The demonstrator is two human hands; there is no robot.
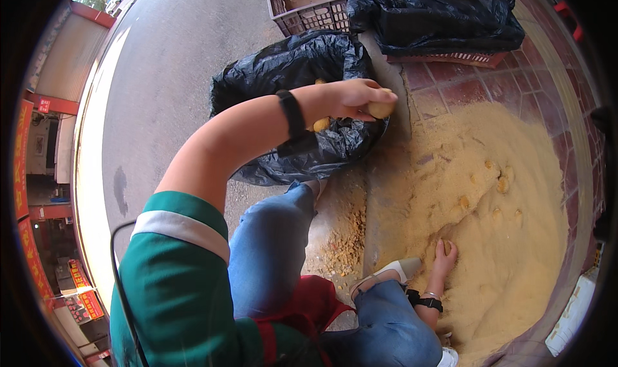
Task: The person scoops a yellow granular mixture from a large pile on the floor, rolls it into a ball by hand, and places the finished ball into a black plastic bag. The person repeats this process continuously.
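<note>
My left hand [364,99] holds a tan-coated, egg-shaped lump [382,108] between thumb and fingers. It is above the right rim of a container lined with a black plastic bag [309,162]. Inside the lining, partly hidden by my left forearm, lie a few yellowish lumps [321,124]. Down at the right, my right hand [445,258] rests in a spread of fine tan powder [512,270], its fingers around another rounded lump [447,246] that is mostly covered. Further up the powder, several coated lumps [502,184] lie partly buried.
A plastic crate [314,17] stands beyond the lined container. To its right, black plastic [444,19] covers a red crate [449,59] on reddish tiles. Coarse brown crumbs [350,236] lie between my feet. A white box [572,314] sits at the right edge.
</note>
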